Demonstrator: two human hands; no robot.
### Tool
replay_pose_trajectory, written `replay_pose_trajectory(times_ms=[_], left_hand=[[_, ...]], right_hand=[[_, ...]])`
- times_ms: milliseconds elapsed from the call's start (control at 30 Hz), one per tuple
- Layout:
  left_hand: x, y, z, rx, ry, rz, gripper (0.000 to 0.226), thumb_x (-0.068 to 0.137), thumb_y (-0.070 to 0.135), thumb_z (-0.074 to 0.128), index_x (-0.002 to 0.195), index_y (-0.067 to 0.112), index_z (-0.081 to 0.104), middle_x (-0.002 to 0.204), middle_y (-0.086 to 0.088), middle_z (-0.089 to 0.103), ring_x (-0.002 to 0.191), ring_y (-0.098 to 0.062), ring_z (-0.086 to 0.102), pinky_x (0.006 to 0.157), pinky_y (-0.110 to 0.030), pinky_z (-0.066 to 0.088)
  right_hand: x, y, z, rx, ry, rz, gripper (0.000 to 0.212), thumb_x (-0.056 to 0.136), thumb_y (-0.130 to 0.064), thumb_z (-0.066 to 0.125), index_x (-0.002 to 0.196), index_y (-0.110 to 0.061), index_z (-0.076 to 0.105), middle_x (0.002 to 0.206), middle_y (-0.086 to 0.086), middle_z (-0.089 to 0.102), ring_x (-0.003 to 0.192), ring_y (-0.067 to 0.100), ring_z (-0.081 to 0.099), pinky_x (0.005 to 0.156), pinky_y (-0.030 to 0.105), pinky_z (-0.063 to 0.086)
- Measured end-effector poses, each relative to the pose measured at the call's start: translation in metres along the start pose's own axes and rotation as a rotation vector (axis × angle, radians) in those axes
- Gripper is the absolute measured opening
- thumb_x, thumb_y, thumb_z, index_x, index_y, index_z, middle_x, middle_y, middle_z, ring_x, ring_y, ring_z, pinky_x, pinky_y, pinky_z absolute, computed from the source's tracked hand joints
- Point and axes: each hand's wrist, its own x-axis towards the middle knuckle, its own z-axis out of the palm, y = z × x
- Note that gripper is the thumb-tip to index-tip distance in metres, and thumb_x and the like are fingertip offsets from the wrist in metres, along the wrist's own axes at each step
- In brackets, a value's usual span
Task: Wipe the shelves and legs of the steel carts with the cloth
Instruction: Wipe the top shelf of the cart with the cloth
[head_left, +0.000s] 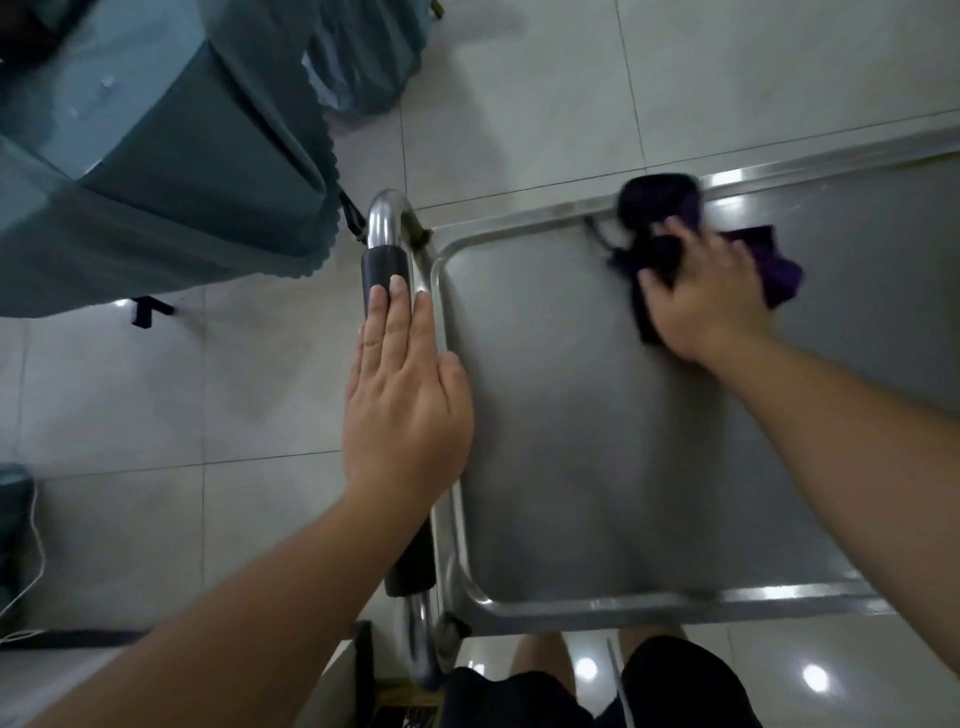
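A steel cart fills the middle and right of the view; I look down on its top shelf (571, 415). Along the shelf's left side runs a chrome push handle (384, 223) with a black grip. My left hand (405, 395) lies flat on that grip, fingers straight. My right hand (711, 301) presses a dark purple cloth (660, 208) onto the shelf near its far rim, fingers spread over the cloth. The cloth bunches out past my fingers on both sides. The cart's lower shelves and legs are hidden below the top shelf.
A table draped in a teal cloth (156, 156) stands at the upper left, close to the handle. Pale floor tiles (519, 93) surround the cart. A white cable (36, 551) hangs at the left edge. My legs in dark shorts (675, 691) stand at the cart's near edge.
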Motion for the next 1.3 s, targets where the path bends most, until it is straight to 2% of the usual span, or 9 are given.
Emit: replay_pose_trajectory(times_ms=[133,267,433,533,733,967,1100,1200,1300], left_hand=[[-0.001,0.002,0.001,-0.014,0.02,-0.012,0.066,0.108,0.042,0.018,0.17,0.02,0.012,0.177,0.009,-0.006,0.158,0.001,-0.017,0.129,-0.03,-0.005],[-0.001,0.001,0.002,-0.01,0.031,-0.012,0.064,0.109,0.041,0.021,0.17,0.021,0.013,0.177,0.009,-0.004,0.159,0.001,-0.015,0.129,-0.032,-0.003],[0.0,0.0,0.005,0.017,0.036,-0.021,0.064,0.109,0.041,0.023,0.169,0.02,0.015,0.177,0.008,-0.002,0.159,-0.001,-0.013,0.13,-0.035,0.001],[0.0,0.0,0.006,0.031,0.046,-0.028,0.064,0.108,0.04,0.023,0.169,0.018,0.018,0.177,0.006,0.0,0.16,-0.001,-0.012,0.13,-0.034,0.0],[-0.001,-0.001,0.006,0.038,0.044,-0.027,0.063,0.109,0.04,0.024,0.169,0.02,0.02,0.178,0.006,0.002,0.159,0.0,-0.012,0.129,-0.034,0.0],[-0.001,-0.004,0.007,0.067,0.024,-0.017,0.061,0.111,0.041,0.023,0.169,0.023,0.015,0.178,0.009,-0.004,0.16,-0.003,-0.014,0.128,-0.039,0.002],[-0.001,-0.002,0.006,0.068,0.02,-0.025,0.062,0.11,0.04,0.024,0.169,0.022,0.014,0.178,0.008,-0.004,0.16,-0.003,-0.014,0.129,-0.036,-0.001],[-0.001,0.001,0.005,0.064,0.023,-0.031,0.063,0.11,0.04,0.023,0.169,0.02,0.016,0.178,0.006,-0.002,0.16,-0.003,-0.014,0.13,-0.035,-0.001],[-0.001,0.003,0.004,0.063,0.023,-0.038,0.064,0.109,0.04,0.023,0.169,0.018,0.017,0.178,0.005,-0.001,0.16,-0.003,-0.013,0.131,-0.037,0.0]], right_hand=[[0.01,0.06,-0.019,0.085,0.181,0.527,0.079,0.098,-0.057,0.024,0.164,-0.014,0.022,0.17,0.003,0.026,0.157,0.029,0.019,0.128,0.05,0.008],[0.019,0.003,-0.003,0.12,0.154,0.587,0.074,0.102,-0.053,0.022,0.166,-0.017,0.017,0.173,-0.008,0.016,0.159,0.028,0.01,0.128,0.053,0.003],[0.005,-0.133,0.031,0.123,0.026,0.233,0.07,0.103,-0.051,0.033,0.166,-0.026,0.017,0.174,-0.008,0.013,0.159,0.026,0.008,0.126,0.051,-0.003],[-0.021,-0.193,0.051,0.045,-0.124,-0.267,0.068,0.105,-0.052,0.029,0.166,-0.028,0.015,0.174,-0.007,0.013,0.16,0.024,0.003,0.127,0.049,-0.008],[0.012,-0.162,0.037,-0.051,-0.196,-0.63,0.066,0.103,-0.056,0.033,0.165,-0.035,0.022,0.171,-0.013,0.02,0.159,0.016,0.012,0.129,0.043,-0.001],[0.061,0.027,-0.016,0.054,0.175,0.073,0.068,0.1,-0.053,0.039,0.161,-0.025,0.031,0.17,-0.003,0.028,0.157,0.025,0.02,0.129,0.049,0.008],[0.081,0.04,-0.024,0.078,0.237,0.526,0.079,0.098,-0.055,0.017,0.164,-0.012,0.022,0.173,-0.005,0.017,0.159,0.03,0.012,0.128,0.053,0.005],[0.081,-0.016,-0.01,0.133,0.206,0.5,0.076,0.1,-0.053,0.018,0.164,-0.014,0.024,0.173,-0.007,0.016,0.16,0.03,0.009,0.128,0.053,0.001],[0.063,-0.083,0.015,0.117,0.136,0.151,0.069,0.1,-0.051,0.034,0.163,-0.022,0.031,0.171,-0.006,0.024,0.16,0.029,0.011,0.127,0.051,0.0]])
